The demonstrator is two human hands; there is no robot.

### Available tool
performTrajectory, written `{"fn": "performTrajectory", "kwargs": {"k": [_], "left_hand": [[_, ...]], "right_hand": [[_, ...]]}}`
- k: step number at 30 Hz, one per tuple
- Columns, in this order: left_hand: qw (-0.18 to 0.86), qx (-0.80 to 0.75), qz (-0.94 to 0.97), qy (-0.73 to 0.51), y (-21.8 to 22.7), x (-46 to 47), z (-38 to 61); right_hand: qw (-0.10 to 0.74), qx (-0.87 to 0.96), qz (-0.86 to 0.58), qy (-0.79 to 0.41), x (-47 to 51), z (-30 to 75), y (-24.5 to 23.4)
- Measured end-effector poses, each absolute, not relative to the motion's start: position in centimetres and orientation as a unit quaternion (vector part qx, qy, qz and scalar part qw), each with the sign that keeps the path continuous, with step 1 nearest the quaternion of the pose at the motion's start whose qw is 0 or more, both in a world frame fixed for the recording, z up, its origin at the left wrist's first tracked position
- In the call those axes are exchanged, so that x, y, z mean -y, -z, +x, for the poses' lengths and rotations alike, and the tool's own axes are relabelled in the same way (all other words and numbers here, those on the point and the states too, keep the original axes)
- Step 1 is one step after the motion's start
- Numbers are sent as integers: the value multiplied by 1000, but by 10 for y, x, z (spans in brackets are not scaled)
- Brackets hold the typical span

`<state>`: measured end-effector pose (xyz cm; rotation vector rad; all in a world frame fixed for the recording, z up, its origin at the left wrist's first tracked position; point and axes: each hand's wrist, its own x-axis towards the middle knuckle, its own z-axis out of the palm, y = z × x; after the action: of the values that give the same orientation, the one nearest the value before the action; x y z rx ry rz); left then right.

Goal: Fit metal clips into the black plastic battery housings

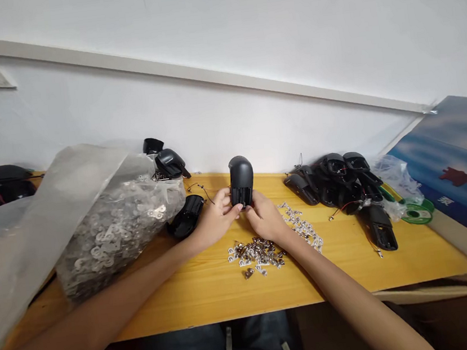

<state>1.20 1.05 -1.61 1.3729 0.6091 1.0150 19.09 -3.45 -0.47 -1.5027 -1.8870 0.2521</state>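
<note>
A black plastic housing with a rounded top and an open battery compartment stands upright between my two hands above the table. My left hand grips its lower left side, thumb at the bottom edge. From the right, my right hand closes on the lower edge, its thumb close to the other thumb. A small shiny metal piece shows at the thumb tips; which hand holds it, I cannot tell. Just below lies a pile of small metal contact pieces, and more flat metal contacts are scattered beside my right wrist.
A clear plastic bag full of metal pieces sits at left. Behind my left hand lies another black housing. Several wired black housings are heaped at right, near a green spool. The white wall bounds the wooden table.
</note>
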Motion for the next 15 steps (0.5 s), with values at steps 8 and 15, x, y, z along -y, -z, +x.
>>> {"fn": "performTrajectory", "kwargs": {"k": [8, 15], "left_hand": [[642, -289, 569, -425, 8, -9, 8], [594, -317, 586, -451, 2, -11, 6]], "right_hand": [[353, 722, -577, -144, 34, 191, -1], [408, 703, -561, -155, 33, 196, 2]]}}
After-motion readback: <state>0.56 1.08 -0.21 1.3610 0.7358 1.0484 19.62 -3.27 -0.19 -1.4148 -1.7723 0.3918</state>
